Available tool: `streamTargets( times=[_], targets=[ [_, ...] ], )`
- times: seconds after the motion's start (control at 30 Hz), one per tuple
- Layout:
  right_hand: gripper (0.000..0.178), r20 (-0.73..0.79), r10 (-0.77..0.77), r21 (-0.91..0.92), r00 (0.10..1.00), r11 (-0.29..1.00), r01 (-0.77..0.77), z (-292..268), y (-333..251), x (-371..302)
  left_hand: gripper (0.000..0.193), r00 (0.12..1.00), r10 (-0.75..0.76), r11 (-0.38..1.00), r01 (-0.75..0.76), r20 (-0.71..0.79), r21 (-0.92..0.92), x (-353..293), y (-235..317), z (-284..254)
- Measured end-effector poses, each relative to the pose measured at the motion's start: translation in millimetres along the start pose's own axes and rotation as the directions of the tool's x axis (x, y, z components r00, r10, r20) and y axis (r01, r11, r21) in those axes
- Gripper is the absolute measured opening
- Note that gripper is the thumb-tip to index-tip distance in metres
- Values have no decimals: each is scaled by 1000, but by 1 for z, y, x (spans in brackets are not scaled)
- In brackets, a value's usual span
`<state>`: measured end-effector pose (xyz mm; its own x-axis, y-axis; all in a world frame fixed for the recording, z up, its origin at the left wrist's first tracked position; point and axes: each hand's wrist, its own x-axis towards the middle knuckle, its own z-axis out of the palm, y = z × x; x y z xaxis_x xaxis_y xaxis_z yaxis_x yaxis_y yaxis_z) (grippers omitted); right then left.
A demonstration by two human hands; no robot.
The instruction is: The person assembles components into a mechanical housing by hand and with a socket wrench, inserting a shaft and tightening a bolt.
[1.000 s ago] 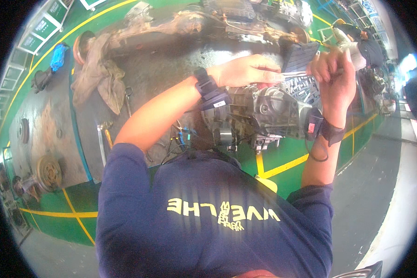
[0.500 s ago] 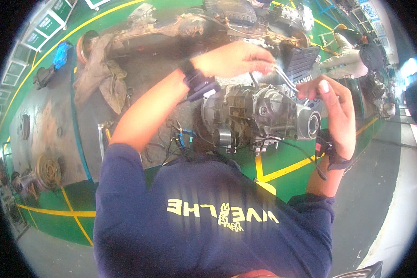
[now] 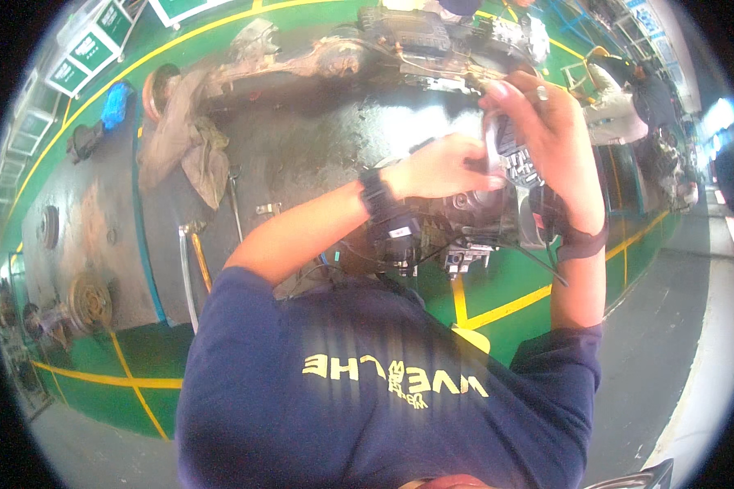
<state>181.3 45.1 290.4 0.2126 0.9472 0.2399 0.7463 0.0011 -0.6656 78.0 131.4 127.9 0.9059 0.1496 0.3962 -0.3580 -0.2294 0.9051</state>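
Observation:
A curved, shiny metal piece (image 3: 493, 145), ring-like in outline, stands between my hands; motion blur hides its exact kind. My left hand (image 3: 444, 165) is closed with its fingertips on the lower end. Higher up and to the right, my right hand (image 3: 553, 134) is bent round the upper end, its thumb toward the left. Below and behind them sits a metal gearbox housing (image 3: 469, 210), largely covered by my left hand and wrist. A dark cable (image 3: 538, 259) hangs by my right wrist.
A rusty vehicle axle (image 3: 334, 59) lies across the far side of the dark worktable (image 3: 302, 130), with a brown cloth (image 3: 202, 167) at its left. Metal bars (image 3: 189, 269) rest near my left elbow. Another person (image 3: 620, 106) is at the far right.
My left hand has moved right and nearer, now in front of the gearbox. My right hand has risen and shifted left. The metal piece now looks more upright between them.

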Motion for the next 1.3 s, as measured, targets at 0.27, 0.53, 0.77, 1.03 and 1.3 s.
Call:
streamTargets(
  times=[0.27, 0.53, 0.77, 1.03, 1.3],
  targets=[
    [34, 145, 172, 60, 974, 981, -182, 0, 30, -2, 25, 864, -478, 878, 474, -156, -67, -43, -6, -36],
    [23, 7, 77, 201, 997, 977, -77, -33, -9, -12, 21, 958, -211, 977, 212, -193, -15, -16, 35, -59],
    [20, -10, 55, 171, 998, 984, -52, -39, -22, -19, 21, 983, -96, 988, 75, -154, -136, -3, 34, -57],
    [20, -57, 40, 119, 998, 992, -33, -35, -27, -25, 24, 989, -62, 987, 41, -134, -154, -6, 31, -56],
    [21, -74, 21, 132, 997, 991, -12, -33, -29, -29, 23, 985, -33, 990, 9, -172, -138, -7, 28, -52]
  ],
)
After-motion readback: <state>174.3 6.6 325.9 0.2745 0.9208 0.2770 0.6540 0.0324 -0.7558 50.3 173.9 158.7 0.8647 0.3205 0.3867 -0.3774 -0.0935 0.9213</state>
